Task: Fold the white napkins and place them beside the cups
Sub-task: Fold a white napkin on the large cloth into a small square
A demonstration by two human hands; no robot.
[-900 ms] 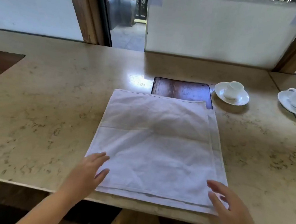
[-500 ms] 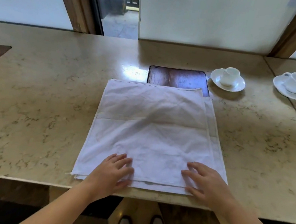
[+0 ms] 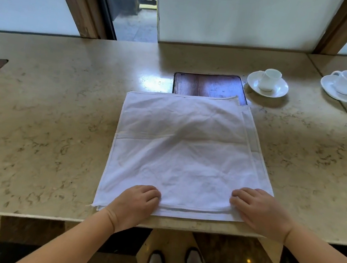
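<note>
Head view: hands (image 3: pixel 133 205) hide napkins' (image 3: pixel 179 153) near corners (fingers curled)

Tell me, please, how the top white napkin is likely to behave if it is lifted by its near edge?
The top napkin shows creases, so it is probably thin and floppy and will likely drape. The stack has offset layers, so lower ones may shift. Both hands rest on its near edge.

White napkins (image 3: pixel 183 153) stacked flat, unfolded
</note>
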